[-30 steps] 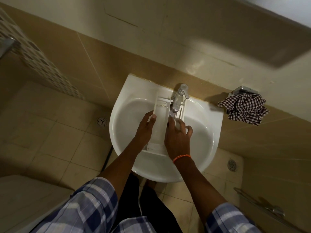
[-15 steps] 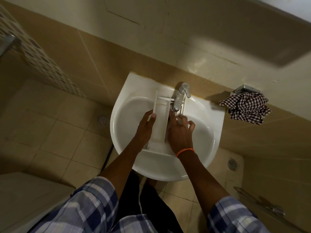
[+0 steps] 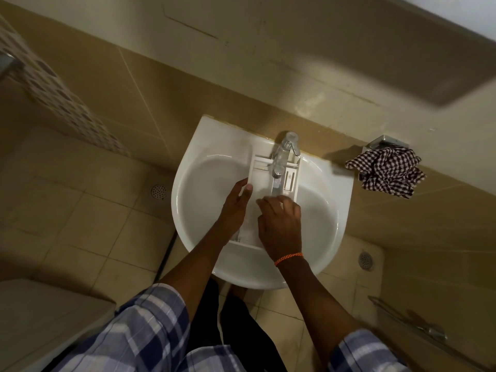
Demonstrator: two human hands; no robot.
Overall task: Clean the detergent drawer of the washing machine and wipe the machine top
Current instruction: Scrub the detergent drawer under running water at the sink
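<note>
The person wears a short-sleeved plaid shirt in blue, white and grey checks crossed by darker navy bands; the left sleeve [image 3: 150, 328] ends in a turned hem above the elbow, and the right sleeve [image 3: 367, 353] shows the same pattern near the lower right corner of the view. Both forearms are bare below the sleeves. A thin, braided orange thread bracelet [image 3: 288, 258] circles the right wrist just behind the right hand [image 3: 280, 226]. The left hand [image 3: 234, 208] carries no band or ring that can be seen. Dark trousers [image 3: 214, 331] show between the arms, almost black in the dim light.
</note>
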